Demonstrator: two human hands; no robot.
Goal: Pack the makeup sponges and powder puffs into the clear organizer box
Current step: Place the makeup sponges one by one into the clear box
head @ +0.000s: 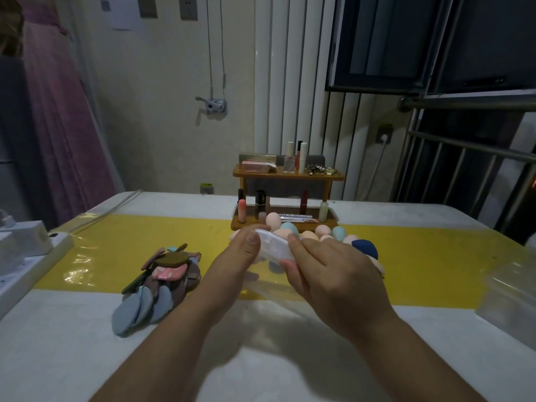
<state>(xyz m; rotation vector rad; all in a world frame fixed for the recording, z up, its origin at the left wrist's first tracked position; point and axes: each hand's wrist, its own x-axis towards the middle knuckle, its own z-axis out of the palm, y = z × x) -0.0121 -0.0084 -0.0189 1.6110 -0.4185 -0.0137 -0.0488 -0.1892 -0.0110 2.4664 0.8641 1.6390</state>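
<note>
Both hands, left hand (240,256) and right hand (327,271), pinch a clear organizer box (274,246) between them, above the yellow strip (420,265). Powder puffs (158,282) heaped left; egg-shaped sponges (319,232) just behind the box. Wooden rack (287,195) of cosmetics farther back; no labels legible.

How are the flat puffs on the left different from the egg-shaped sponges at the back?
The puffs are flat, thin discs; the sponges are plump and egg-shaped. The puffs lie overlapping in a heap left of the left hand; the sponges sit clustered behind both hands, before the wooden rack. The puffs include brown and dark tones; the sponges are mostly peach. Both include blue ones and rest on the yellow strip.
</note>
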